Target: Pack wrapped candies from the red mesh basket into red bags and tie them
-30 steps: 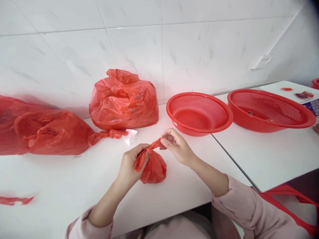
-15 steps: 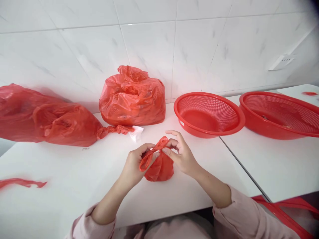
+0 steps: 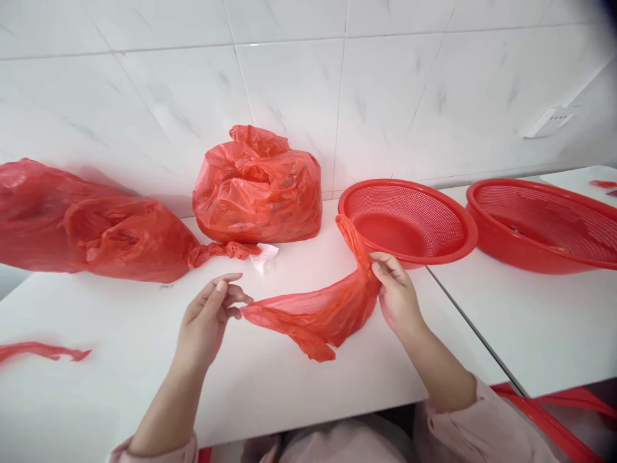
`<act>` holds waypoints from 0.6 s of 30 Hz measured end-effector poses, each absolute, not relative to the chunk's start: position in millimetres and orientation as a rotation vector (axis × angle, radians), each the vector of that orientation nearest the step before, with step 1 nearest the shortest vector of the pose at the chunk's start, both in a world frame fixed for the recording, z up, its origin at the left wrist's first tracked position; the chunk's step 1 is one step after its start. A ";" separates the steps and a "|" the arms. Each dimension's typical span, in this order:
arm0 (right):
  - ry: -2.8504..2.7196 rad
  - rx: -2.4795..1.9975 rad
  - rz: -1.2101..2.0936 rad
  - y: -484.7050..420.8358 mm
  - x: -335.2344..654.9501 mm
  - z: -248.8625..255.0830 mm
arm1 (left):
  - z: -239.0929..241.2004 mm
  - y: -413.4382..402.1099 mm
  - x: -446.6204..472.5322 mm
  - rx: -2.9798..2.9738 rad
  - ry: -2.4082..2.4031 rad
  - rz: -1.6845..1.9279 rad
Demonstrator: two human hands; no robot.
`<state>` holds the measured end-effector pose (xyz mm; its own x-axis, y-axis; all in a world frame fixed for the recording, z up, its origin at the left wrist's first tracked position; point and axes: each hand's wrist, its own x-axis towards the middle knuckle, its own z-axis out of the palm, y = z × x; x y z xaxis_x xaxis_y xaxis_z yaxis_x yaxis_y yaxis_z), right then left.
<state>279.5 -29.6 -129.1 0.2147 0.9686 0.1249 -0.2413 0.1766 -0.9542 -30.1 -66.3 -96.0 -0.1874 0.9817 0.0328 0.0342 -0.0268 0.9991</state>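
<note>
A thin red plastic bag point(image 3: 332, 308) is stretched out sideways between my two hands, with a loose flap hanging at its lower middle. My right hand point(image 3: 398, 289) is closed, thumb and fingers pinching the bag's gathered right end, and a twisted tail of it sticks up past the fingers. At the other side my left hand point(image 3: 207, 318) has the bag's pointed left end at its curled middle and ring fingertips. Its thumb and index finger stand apart from the plastic. I see nothing inside the bag.
A full red bag point(image 3: 258, 193) stands against the tiled wall, beside a longer stuffed red bag point(image 3: 130, 238). Two red colanders, one round point(image 3: 407, 222) and one larger point(image 3: 535, 247), are at the right. A white scrap point(image 3: 264, 257) and a red strip point(image 3: 45, 350) lie on the table.
My hands have moved apart, left hand leftward and right hand rightward and slightly up. The small bundled bag between them is now spread out long and loose.
</note>
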 end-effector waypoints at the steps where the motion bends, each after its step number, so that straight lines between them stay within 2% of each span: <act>1: -0.965 -1.007 1.016 -32.3 284.4 -129.2 | -97.9 -58.1 -37.6 1.263 1.499 1.344; 4: -0.991 -1.048 0.825 -40.6 299.3 -130.1 | -109.1 -21.6 -57.3 1.493 1.850 1.292; 10: -0.953 -1.133 0.539 -55.4 324.1 -131.5 | -129.3 42.3 -75.6 1.584 2.016 1.286; 16: -0.955 -1.089 0.141 -89.6 318.6 -95.2 | -87.8 35.1 -96.2 1.328 1.985 1.535; 18: -1.021 -1.013 0.102 -102.4 303.7 -81.0 | -70.0 18.6 -94.9 1.231 1.856 1.664</act>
<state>303.7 -102.4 -81.0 0.5588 0.5039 0.6586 0.3631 0.5654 -0.7406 -94.9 18.6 -70.0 -0.5561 0.7836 0.2770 0.3604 -0.0729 0.9299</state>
